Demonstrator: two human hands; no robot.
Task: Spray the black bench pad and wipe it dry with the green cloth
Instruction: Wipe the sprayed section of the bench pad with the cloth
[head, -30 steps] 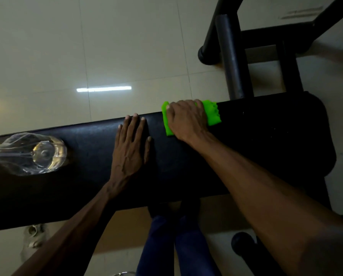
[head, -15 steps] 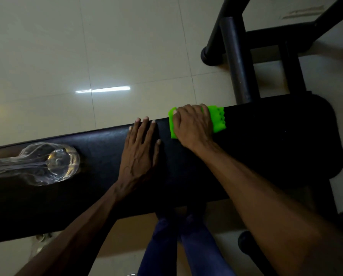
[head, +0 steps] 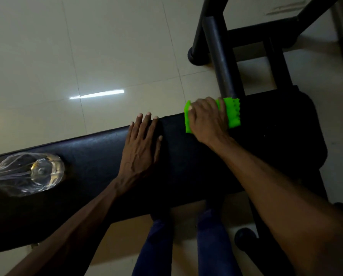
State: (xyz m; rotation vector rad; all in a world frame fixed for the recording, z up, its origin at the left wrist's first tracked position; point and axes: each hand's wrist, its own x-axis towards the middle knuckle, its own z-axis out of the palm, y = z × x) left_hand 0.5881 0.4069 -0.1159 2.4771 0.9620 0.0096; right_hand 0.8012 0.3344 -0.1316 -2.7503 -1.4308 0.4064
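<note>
The right hand (head: 207, 119) presses flat on the green cloth (head: 232, 113), fingers curled over it, at the far edge of the black bench pad (head: 99, 156). The left hand (head: 141, 145) lies open and empty on the pad. The cloth looks soft and light, best gripped bunched under the palm. The pad looks smooth. Open pad lies rightward; a metal post (head: 219, 56) stands just beyond. A clear bottle (head: 33, 173) lies left.
</note>
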